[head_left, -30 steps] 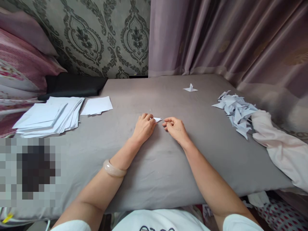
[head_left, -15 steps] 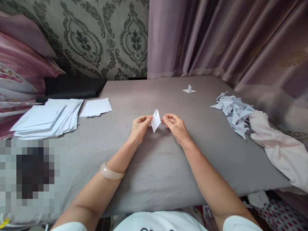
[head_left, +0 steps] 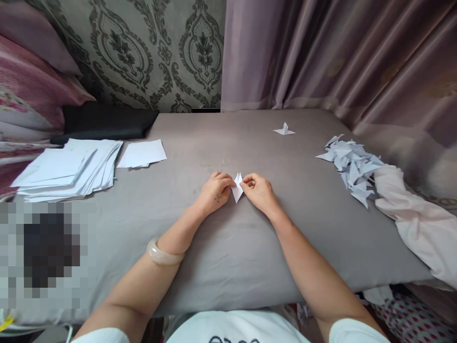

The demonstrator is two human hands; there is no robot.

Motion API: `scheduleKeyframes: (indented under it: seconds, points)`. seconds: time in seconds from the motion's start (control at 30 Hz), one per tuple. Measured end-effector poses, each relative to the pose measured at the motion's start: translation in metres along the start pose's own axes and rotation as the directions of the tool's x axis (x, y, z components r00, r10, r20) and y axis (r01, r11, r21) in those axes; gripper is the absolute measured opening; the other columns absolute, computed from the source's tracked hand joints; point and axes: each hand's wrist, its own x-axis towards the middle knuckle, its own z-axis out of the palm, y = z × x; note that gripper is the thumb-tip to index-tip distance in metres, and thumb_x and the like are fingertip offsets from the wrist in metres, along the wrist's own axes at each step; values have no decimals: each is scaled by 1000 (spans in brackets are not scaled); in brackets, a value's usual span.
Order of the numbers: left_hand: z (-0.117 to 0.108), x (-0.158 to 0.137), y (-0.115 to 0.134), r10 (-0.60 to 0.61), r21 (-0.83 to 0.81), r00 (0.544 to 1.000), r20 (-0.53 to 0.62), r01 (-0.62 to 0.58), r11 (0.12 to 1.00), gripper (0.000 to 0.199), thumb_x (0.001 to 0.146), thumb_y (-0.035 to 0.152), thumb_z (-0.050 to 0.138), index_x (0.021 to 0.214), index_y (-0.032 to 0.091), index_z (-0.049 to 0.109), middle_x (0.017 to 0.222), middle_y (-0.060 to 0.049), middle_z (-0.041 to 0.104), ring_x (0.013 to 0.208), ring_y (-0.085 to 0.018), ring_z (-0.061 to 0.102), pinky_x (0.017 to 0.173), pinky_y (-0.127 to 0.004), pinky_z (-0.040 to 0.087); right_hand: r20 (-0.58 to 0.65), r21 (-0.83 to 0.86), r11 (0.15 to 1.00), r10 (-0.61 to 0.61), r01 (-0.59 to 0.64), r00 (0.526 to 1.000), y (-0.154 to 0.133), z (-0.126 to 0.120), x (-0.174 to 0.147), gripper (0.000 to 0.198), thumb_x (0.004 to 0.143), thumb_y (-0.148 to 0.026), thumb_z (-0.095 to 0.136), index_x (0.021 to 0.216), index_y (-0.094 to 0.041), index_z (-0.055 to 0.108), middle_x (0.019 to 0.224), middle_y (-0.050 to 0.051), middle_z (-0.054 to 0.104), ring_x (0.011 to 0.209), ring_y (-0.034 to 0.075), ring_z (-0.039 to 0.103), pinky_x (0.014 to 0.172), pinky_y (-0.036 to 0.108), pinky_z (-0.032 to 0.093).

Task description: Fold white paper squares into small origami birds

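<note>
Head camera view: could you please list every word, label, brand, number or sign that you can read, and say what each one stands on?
None can be read.
White shirt: a dark print at the bottom edge, cut off by the frame, unreadable.
Left hand and right hand: small dark marks, too small to read.
Folded paper piece, paper stack and pile of folded pieces: blank.

Between your hands you pinch matt white paper, a folded piece (head_left: 237,189). The bed (head_left: 228,247) beneath it wears smooth grey cloth. Left of it lies a paper stack (head_left: 67,169); on your left wrist, a glossy bangle (head_left: 162,256).
</note>
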Motion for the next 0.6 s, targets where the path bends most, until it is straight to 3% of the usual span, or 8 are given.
scheduleKeyframes:
  seconds: [0.1,0.23,0.4,0.6]
  points:
    - [1,-2,0,24,75,998,51,-28,997,38,77,2,41,97,18,69,99,-6,68,93,-21,54,82,-32,49,19,-149,987,-60,62,998,-6,-4,-5,10,81,-27,55,82,-22,63,75,1,68,66,14,61,67,26,45]
    - [-2,-3,3,5,107,996,90,-14,994,38,77,3,41,98,18,69,101,-7,67,91,-21,55,81,-33,49,85,-388,904,-157,178,984,-9,-15,-10,19,84,-22,50,87,-24,68,91,4,65,75,15,60,71,27,42]
    - [-6,-2,2,-6,63,994,108,-1,998,34,77,8,47,101,18,68,102,-8,65,89,-21,55,80,-34,49,252,-419,859,-201,294,947,-10,-31,-14,28,82,-15,48,100,-27,66,101,3,62,78,14,58,70,26,41]
    - [-7,0,-5,12,-1,992,129,-12,1000,28,80,12,51,103,19,67,101,-8,62,89,-20,55,83,-34,48,315,-435,840,-196,325,929,-12,-32,-17,19,86,-23,52,101,-26,63,106,2,61,79,14,58,69,26,39]
